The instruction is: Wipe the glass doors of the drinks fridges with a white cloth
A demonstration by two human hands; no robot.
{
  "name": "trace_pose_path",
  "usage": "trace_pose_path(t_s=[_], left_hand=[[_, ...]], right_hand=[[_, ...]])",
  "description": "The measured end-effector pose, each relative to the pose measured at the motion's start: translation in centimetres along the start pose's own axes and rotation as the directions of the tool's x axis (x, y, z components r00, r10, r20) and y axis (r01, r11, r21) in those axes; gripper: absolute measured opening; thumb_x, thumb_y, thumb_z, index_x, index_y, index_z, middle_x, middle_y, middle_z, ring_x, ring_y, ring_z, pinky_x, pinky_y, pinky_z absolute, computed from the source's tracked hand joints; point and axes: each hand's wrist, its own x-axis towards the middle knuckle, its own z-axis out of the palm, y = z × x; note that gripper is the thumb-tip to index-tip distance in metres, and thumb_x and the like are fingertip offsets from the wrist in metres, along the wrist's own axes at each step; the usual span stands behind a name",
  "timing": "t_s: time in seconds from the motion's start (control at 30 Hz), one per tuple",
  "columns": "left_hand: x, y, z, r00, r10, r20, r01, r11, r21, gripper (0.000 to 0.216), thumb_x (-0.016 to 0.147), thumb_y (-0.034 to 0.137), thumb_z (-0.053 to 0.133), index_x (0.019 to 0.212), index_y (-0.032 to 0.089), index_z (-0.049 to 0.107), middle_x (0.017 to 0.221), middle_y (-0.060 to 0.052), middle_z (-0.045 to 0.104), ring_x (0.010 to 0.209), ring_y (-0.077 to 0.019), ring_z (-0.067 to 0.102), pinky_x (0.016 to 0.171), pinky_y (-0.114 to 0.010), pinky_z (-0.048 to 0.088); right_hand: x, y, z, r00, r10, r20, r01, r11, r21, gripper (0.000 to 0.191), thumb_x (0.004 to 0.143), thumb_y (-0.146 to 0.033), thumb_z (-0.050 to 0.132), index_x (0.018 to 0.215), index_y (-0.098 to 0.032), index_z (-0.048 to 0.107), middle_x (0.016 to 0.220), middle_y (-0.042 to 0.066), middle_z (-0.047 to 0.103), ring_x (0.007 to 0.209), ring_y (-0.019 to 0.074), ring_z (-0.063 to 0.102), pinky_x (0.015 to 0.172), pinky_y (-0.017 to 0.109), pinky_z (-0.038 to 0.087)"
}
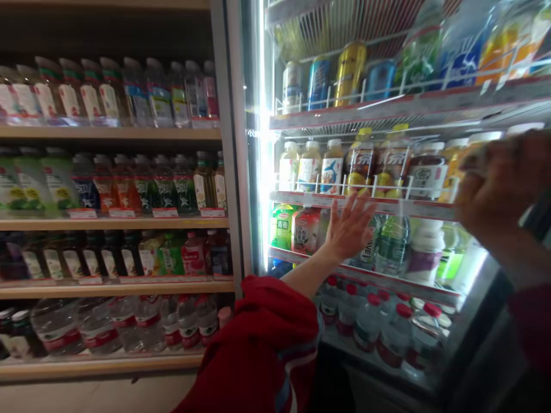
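My left hand (350,226) reaches into the lit drinks fridge with fingers stretched out and spread, holding nothing. It is in front of the third shelf down, its fingertips near the wire rail (340,188) of the shelf above. Close by are a red drink bottle (305,229), a green one (282,223) and a clear bottle with a green label (392,244). My right hand (503,189) is raised at the right side of the fridge, smeared by motion. Its fingers look bent, but whether anything is in them cannot be made out.
Cans (349,74) stand on the upper fridge shelf, and red-capped water bottles (398,332) fill the bottom. At left, wooden shelves (129,222) hold rows of bottles. A metal frame post (232,143) divides them from the fridge. A dark door edge (477,327) is at right.
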Motion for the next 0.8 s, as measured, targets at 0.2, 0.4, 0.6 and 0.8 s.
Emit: trace_pose_path(t_s=[0.2, 0.4, 0.6, 0.8], left_hand=[[1.6, 0.3, -2.3, 0.998, -0.04, -0.056, 0.042, 0.999, 0.032, 0.051, 0.092, 0.031, 0.029, 0.141, 0.016, 0.029, 0.152, -0.006, 0.026, 0.143, -0.0166, 0.008, 0.116, -0.045, 0.009], [5.0, 1.7, -3.4, 0.992, 0.036, -0.121, -0.027, 0.997, 0.073, 0.048, 0.096, 0.026, 0.017, 0.139, 0.015, 0.033, 0.149, -0.001, 0.032, 0.141, -0.0086, 0.014, 0.115, -0.031, 0.013], [7.2, 3.2, -1.1, 0.981, 0.018, -0.192, -0.001, 0.996, 0.091, 0.048, 0.096, 0.029, 0.015, 0.139, 0.017, 0.035, 0.149, -0.002, 0.032, 0.141, -0.0152, 0.013, 0.115, -0.043, 0.012], [6.2, -1.4, -1.1, 0.982, 0.097, -0.162, -0.081, 0.991, 0.102, 0.047, 0.093, 0.018, 0.022, 0.137, 0.021, 0.038, 0.149, -0.001, 0.032, 0.142, -0.0153, 0.011, 0.116, -0.046, 0.011]], right_hand=[[0.9, -8.7, -0.2, 0.958, -0.201, 0.202, 0.143, 0.952, 0.269, 0.065, 0.08, -0.034, 0.047, 0.138, -0.008, 0.033, 0.146, 0.019, 0.031, 0.14, 0.0307, 0.016, 0.11, 0.054, 0.02], [0.8, -10.0, -1.3, 0.938, -0.055, 0.342, -0.145, 0.833, 0.533, 0.069, 0.082, -0.027, 0.039, 0.146, -0.015, 0.016, 0.147, 0.014, 0.033, 0.138, 0.0213, 0.027, 0.111, 0.046, 0.026], [0.7, -9.2, -0.5, 0.987, 0.067, 0.149, -0.157, 0.645, 0.748, 0.06, 0.09, -0.03, 0.025, 0.147, -0.023, 0.007, 0.151, 0.013, 0.024, 0.133, 0.0243, 0.037, 0.104, 0.049, 0.036], [1.0, -7.7, 0.3, 0.998, -0.001, -0.059, 0.02, 0.944, 0.33, 0.056, 0.091, -0.035, 0.03, 0.144, -0.017, 0.025, 0.148, 0.016, 0.029, 0.139, 0.0314, 0.023, 0.106, 0.059, 0.021]])
